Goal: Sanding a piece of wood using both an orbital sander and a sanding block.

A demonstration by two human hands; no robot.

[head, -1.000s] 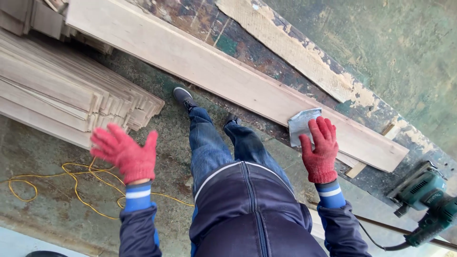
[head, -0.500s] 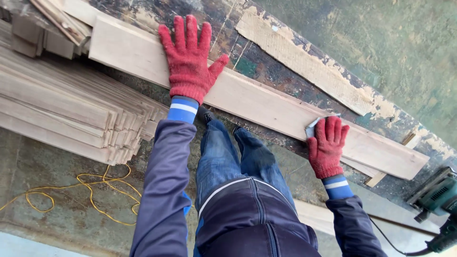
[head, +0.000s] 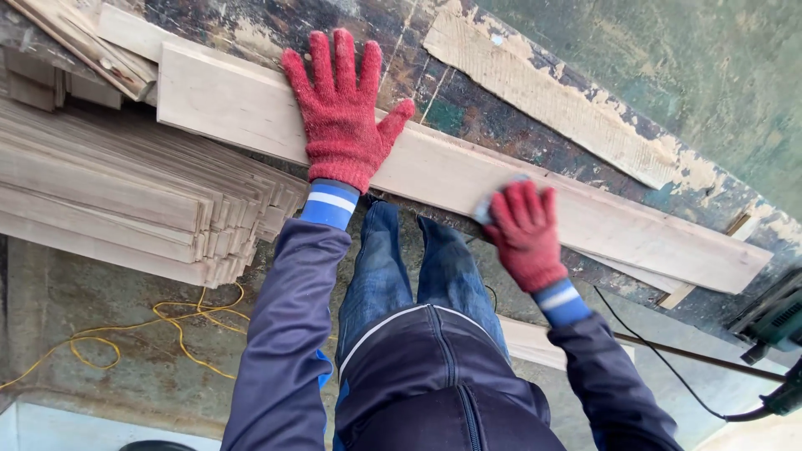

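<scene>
A long pale wooden board [head: 635, 230] lies across a worn, paint-flaked workbench [head: 468, 108]. My left hand [head: 341, 113], in a red knit glove, presses flat on the board with fingers spread. My right hand [head: 525, 234], also in a red glove, holds a grey sheet of sandpaper [head: 484, 209] against the board's near edge; the hand is blurred and most of the sheet is hidden under it.
A stack of thin wooden slats [head: 125, 200] sits at the left. A rough plank [head: 551, 92] lies farther back on the bench. A green power tool [head: 781, 321] with a black cord rests at the right edge. A yellow cord [head: 159, 330] lies on the floor.
My left hand rose from beside my leg and landed flat on the board. My right hand slid the sandpaper leftward along the board.
</scene>
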